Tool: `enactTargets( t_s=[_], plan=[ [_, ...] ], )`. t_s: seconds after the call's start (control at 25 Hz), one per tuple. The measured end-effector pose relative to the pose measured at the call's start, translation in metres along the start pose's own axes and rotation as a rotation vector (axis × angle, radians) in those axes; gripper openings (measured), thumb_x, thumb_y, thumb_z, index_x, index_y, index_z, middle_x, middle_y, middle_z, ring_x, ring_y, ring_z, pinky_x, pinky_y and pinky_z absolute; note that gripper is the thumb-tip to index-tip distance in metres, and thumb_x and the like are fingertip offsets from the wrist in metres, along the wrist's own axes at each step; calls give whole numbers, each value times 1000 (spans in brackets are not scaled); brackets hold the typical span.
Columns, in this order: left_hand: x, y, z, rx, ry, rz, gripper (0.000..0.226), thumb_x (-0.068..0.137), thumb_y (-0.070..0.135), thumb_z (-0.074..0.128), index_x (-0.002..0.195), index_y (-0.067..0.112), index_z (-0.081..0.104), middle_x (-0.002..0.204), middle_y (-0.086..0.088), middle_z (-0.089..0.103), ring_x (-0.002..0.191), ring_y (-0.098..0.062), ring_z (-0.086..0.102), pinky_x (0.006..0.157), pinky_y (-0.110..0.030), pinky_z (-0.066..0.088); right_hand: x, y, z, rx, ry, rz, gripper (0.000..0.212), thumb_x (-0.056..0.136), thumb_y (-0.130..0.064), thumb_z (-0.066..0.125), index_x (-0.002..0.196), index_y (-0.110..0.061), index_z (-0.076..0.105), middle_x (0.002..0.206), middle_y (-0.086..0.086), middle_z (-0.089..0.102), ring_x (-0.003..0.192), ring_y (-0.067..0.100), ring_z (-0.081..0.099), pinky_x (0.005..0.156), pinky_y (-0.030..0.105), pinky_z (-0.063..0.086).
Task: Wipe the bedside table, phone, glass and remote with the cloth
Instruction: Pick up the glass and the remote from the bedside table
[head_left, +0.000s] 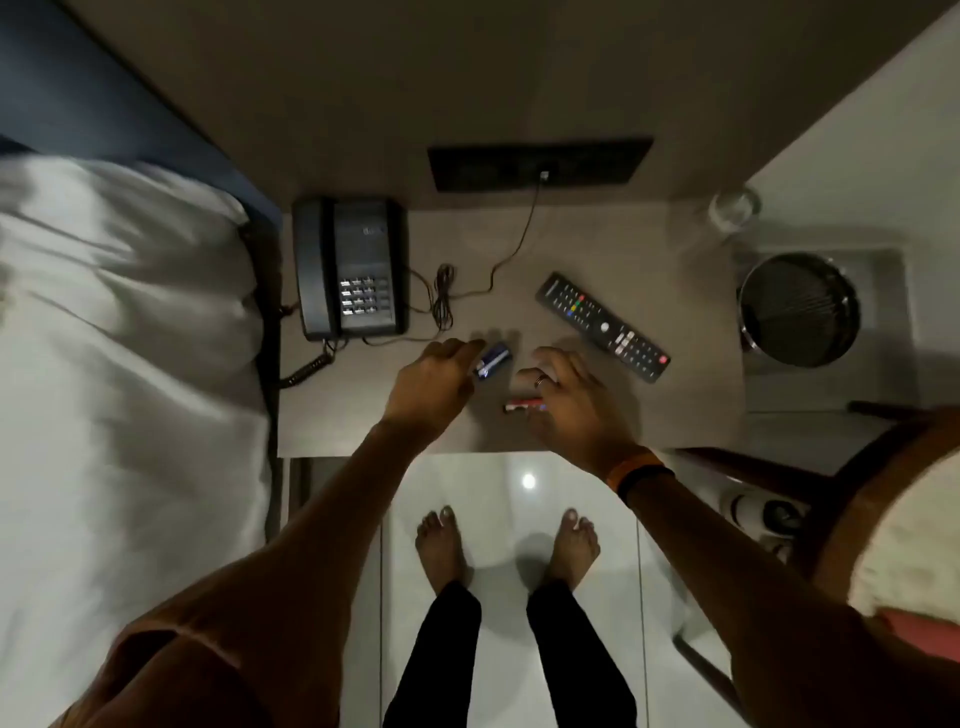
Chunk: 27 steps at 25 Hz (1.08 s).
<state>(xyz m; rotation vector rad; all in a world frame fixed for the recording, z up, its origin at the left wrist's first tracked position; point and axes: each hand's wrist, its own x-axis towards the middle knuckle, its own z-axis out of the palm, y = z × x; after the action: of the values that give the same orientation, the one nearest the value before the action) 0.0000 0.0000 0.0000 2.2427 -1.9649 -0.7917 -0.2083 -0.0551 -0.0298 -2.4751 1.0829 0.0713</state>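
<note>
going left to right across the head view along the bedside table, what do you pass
white bed pillow → black corded desk phone → bundled thin dark cable → left hand → small blue packet → right hand → long black remote control → clear drinking glass → round black mesh bin

The glass (733, 209) at the worktop's far right corner was a faint blur, the right hand (569, 395) covered part of a small red object (519, 406), and the left hand's fingers (470, 349) hid one end of a small blue object (493, 359).
</note>
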Motion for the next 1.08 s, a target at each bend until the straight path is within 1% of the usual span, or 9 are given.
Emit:
enactTargets(
  t_s=[0.16, 0.2, 0.28, 0.36, 0.52, 0.64, 0.72, 0.92, 1.08],
  plan=[
    [21, 4, 63, 32, -145, 18, 71, 93, 27, 67, 155, 27, 34, 158, -10, 34, 138, -36, 36, 98, -44, 50, -9, 17, 71, 41, -56, -16, 31, 84, -19, 56, 111, -15, 72, 133, 12, 60, 129, 29, 52, 88, 39, 55],
    [28, 4, 71, 61, -91, 34, 66, 92, 31, 68, 152, 27, 39, 156, -13, 35, 137, -39, 36, 96, -45, 52, -7, 20, 80, 57, 4, -30, 26, 84, -17, 60, 106, -13, 72, 131, 14, 61, 126, 31, 54, 89, 39, 56],
    [41, 6, 86, 74, 42, 37, 48, 95, 37, 64, 140, 23, 55, 147, -14, 44, 130, -39, 43, 87, -41, 54, 0, 25, 86, 70, 135, -79, 17, 85, -16, 64, 98, -11, 73, 119, 15, 66, 116, 31, 59, 91, 37, 55],
    [56, 7, 92, -12, 107, -8, 35, 100, 38, 57, 126, 16, 65, 136, -11, 54, 121, -32, 49, 79, -30, 48, 12, 31, 83, 92, 225, -114, 8, 84, -15, 68, 88, -10, 73, 104, 14, 69, 102, 30, 63, 82, 35, 57],
    [68, 17, 88, -82, 108, -1, 18, 95, 21, 66, 108, 10, 73, 117, -11, 65, 104, -26, 62, 85, -33, 57, 16, 40, 75, 137, 261, -103, 7, 75, -9, 79, 79, -8, 73, 82, 14, 68, 81, 31, 68, 60, 33, 58],
    [69, 40, 77, -122, 67, 45, 16, 87, 5, 72, 102, 6, 76, 108, -13, 70, 97, -26, 66, 84, -25, 53, -1, 62, 53, 179, 229, 0, 11, 76, -10, 75, 87, -8, 75, 89, 13, 69, 86, 31, 67, 62, 38, 60],
    [77, 67, 71, -143, 34, 131, 16, 84, 5, 75, 100, 9, 75, 106, -9, 71, 96, -24, 66, 87, -31, 57, -13, 85, 28, 170, 256, 122, 16, 76, -14, 72, 91, -11, 75, 94, 11, 69, 95, 30, 66, 64, 36, 60],
    [139, 188, 73, -241, 74, 323, 23, 81, 4, 77, 103, 10, 75, 109, -8, 73, 102, -26, 68, 92, -38, 57, -51, 198, -45, 141, 415, 450, 22, 84, -20, 67, 104, -13, 73, 108, 10, 67, 108, 30, 60, 83, 40, 58],
    [211, 277, 98, -263, 146, 470, 19, 81, 2, 72, 99, 8, 77, 108, -12, 73, 101, -31, 67, 86, -37, 55, -54, 305, -67, 142, 412, 654, 21, 84, -24, 64, 101, -17, 73, 110, 14, 65, 110, 35, 58, 81, 40, 54]
  ],
)
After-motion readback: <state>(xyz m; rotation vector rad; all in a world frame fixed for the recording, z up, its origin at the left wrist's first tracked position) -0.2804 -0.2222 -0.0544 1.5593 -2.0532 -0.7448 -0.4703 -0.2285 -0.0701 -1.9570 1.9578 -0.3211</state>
